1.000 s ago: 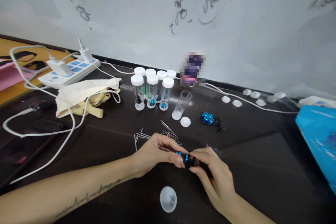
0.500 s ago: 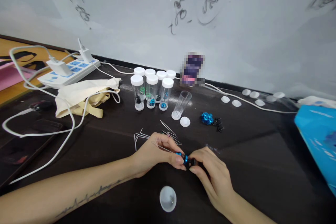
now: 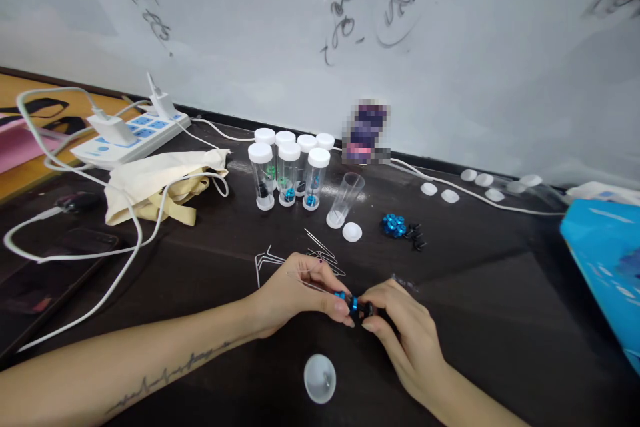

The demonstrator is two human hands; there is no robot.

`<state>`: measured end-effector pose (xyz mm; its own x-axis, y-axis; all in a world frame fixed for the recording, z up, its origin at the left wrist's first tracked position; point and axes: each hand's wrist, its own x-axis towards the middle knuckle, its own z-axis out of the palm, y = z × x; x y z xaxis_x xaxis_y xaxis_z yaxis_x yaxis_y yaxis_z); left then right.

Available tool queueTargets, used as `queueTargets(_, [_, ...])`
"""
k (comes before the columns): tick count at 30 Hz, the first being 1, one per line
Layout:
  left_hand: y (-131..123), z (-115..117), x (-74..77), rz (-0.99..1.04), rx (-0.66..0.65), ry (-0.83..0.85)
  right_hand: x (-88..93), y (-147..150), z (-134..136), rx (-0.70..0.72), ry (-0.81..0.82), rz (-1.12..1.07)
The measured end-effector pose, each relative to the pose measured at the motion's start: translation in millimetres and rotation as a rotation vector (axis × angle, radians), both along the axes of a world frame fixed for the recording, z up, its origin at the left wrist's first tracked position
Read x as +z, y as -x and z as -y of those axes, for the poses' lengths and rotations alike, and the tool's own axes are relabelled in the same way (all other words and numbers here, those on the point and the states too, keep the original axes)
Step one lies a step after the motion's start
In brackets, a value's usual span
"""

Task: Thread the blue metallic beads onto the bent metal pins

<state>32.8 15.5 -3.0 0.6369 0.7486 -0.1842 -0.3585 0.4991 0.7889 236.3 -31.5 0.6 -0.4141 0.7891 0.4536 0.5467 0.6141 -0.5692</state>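
Between my hands is a small part with blue metallic rings and a black end. My left hand pinches its blue end, and a thin bent silver wire or key runs along those fingers. On the black end, my right hand has thumb and fingertips closed. Behind my left hand lie several bent silver hex keys. A translucent cup with a small metal bit inside stands in front. Farther back are a pile of blue metal pieces and several black screws.
Capped clear tubes stand in a group, beside an uncapped tube and a white cap. More white caps lie back right. A power strip, cloth bag and white cables occupy the left; a blue package the right.
The thin silver wire at my left hand has shifted slightly in angle. Both hands stay almost where they were, still on the blue and black part.
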Motion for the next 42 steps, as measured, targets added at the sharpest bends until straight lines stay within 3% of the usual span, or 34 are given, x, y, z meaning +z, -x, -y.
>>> queueTargets(42, [-0.4,-1.6,0.9,-0.011,0.006,-0.012,-3.0,0.7,2.2,0.024,-0.098,-0.03])
